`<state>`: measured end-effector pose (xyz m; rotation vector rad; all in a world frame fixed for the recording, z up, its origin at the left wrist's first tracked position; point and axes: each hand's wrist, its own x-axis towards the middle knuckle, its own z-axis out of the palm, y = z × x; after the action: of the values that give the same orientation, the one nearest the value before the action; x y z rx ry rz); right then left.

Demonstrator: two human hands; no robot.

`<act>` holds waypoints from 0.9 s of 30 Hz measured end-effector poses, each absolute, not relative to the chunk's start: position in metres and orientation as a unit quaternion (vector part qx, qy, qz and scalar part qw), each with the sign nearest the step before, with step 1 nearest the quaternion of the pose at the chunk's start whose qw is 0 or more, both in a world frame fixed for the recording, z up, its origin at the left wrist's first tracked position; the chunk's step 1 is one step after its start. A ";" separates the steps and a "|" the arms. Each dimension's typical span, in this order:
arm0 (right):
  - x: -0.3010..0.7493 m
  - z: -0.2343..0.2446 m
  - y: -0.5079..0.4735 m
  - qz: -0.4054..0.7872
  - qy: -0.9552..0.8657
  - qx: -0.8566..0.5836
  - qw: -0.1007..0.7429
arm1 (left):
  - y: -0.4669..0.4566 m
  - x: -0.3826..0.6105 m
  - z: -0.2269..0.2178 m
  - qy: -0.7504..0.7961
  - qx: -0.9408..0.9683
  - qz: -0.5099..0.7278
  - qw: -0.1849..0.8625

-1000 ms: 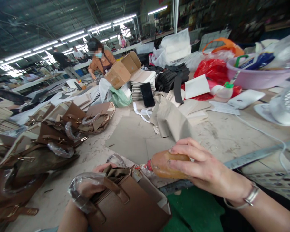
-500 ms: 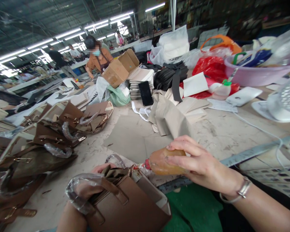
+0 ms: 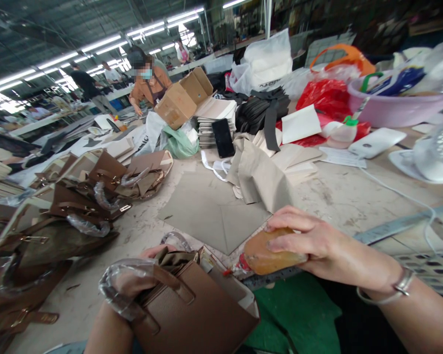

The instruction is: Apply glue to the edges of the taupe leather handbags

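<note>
My right hand is wrapped round an amber squeeze bottle. The bottle lies almost level, its red nozzle pointing left at the open top edge of a brown handbag. That bag leans tilted near the table's front edge, its cloth lining bunched up at the opening. My left hand reaches through the plastic-wrapped handle and grips the bag's far side; most of its fingers are hidden behind the lining. Beyond the bag, flat grey sheets lie on the table.
Several brown handbags crowd the left side. Behind the sheets are a black phone, stacked boards and a cardboard box. A pink basin and a white fan stand right. A co-worker works further back.
My right hand has drawn the bottle a little to the right, along the bag's top edge. My left hand and the bag have hardly moved.
</note>
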<state>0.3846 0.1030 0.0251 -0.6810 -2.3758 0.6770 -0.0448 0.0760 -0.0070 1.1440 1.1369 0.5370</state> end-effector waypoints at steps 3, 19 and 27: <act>0.381 0.022 0.104 0.250 -0.882 -0.257 0.305 | 0.078 -0.041 -0.005 0.502 0.518 0.234 0.652; 0.384 0.018 0.109 0.294 -0.880 -0.259 0.269 | 0.081 -0.038 0.000 0.482 0.500 0.252 0.674; 0.386 0.020 0.112 0.281 -0.882 -0.254 0.281 | 0.079 -0.035 0.001 0.496 0.491 0.246 0.673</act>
<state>0.3861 0.1117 0.0196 -0.6822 -2.3638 0.7530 -0.0348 0.0790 0.0007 1.1047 1.1160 0.5531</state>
